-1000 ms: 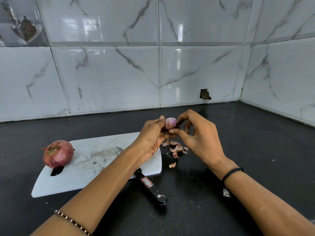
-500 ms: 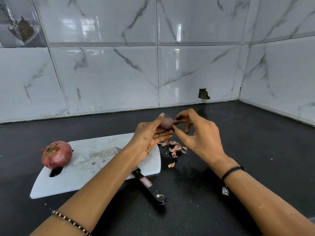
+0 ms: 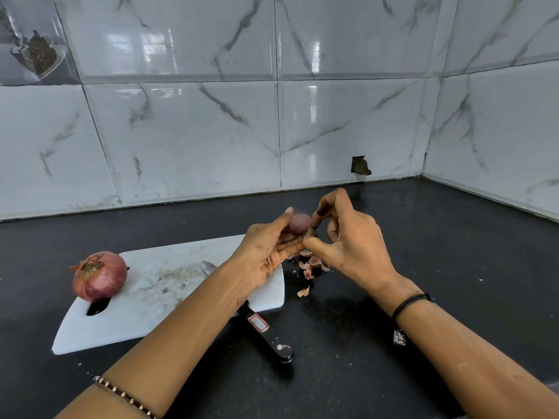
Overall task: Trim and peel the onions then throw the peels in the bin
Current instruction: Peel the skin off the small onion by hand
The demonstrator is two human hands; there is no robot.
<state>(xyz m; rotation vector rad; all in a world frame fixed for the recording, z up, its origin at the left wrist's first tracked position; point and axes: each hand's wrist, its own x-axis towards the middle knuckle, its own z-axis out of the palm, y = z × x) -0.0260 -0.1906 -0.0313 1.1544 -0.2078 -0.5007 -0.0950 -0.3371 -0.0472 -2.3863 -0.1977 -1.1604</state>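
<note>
Left of the grip and lower, a white cutting board [image 3: 169, 297] carries a large unpeeled red onion [image 3: 99, 276], papery, with a dried tuft. The left hand [image 3: 266, 252] holds a small onion [image 3: 299, 222], smooth and pale purple, between thumb and fingers. The right hand [image 3: 354, 246] pinches its right side. Pink peels [image 3: 308, 264] lie directly beneath.

Both forearms extended forward, converging at centre. Left hand [image 3: 266, 252] raised, thumb up, fingers near straight, pinching small onion [image 3: 299, 222]. Right hand [image 3: 348, 246] opposite, index curled, thumb and index tips nipping same onion's side.
</note>
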